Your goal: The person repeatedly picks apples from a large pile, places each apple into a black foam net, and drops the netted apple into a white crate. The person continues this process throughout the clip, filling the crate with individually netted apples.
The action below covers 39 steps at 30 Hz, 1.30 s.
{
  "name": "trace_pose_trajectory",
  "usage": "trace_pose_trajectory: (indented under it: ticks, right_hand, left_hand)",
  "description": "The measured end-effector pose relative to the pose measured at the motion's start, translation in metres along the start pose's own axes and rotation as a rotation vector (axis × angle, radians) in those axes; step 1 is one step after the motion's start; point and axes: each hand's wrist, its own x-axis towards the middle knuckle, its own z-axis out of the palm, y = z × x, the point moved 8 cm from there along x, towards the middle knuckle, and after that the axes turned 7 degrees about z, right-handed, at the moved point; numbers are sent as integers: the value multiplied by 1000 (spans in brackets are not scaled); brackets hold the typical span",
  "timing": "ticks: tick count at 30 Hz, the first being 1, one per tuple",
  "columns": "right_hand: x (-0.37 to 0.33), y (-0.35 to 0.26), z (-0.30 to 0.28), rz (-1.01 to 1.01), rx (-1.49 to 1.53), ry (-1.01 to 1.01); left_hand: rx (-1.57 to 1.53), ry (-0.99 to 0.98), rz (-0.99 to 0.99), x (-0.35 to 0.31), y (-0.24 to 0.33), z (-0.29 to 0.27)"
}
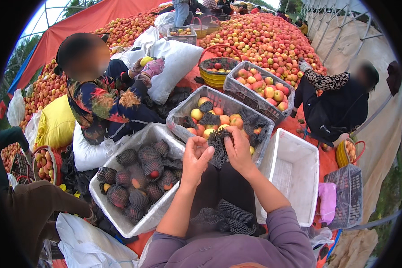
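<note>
Above my lap, my right hand (pixel 237 151) pinches a bunched black foam net sleeve (pixel 218 146). Whether anything is inside the sleeve I cannot make out. My left hand (pixel 195 160) is just left of it, thumb and curled fingers apart, with nothing seen in them. Beyond both hands stands a plastic-lined crate (pixel 183 109) of loose red and yellow apples (pixel 196 114) mixed with black net sleeves. To my left, a white foam box (pixel 120 225) contains several apples wrapped in black nets (pixel 139 198). More net sleeves (pixel 223 217) lie on my lap.
A white box (pixel 295 178) stands at my right, beside a pink package (pixel 327 202) and a dark crate (pixel 349 196). Another apple crate (pixel 261 89) and a yellow basket (pixel 212 78) are ahead. A gloved co-worker (pixel 116 98) sits left; another person (pixel 344 100) crouches right by the apple heap (pixel 268 40).
</note>
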Motion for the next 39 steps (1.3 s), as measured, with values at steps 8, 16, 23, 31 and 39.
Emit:
trace_pose_trajectory:
  ticks: [8, 16, 23, 31, 39]
  right_hand:
    - [-4, -42, -7, -29, -42, -18]
    - [-9, -12, 14, 117, 168, -121]
    - [-16, -15, 13, 65, 100, -104]
    - [-25, -9, 34, -267, -677, -229]
    - [-33, 36, 61, 732, 1196, -629]
  left_hand:
    - [75, -22, 8, 0, -21, -11]
    - [-197, 27, -148, -6, -43, -19]
    - [-378, 263, -124, 6, -53, -56]
    - [499, 158, 517, -2, 15, -38]
    - [694, 17, 539, -36, -13, -7]
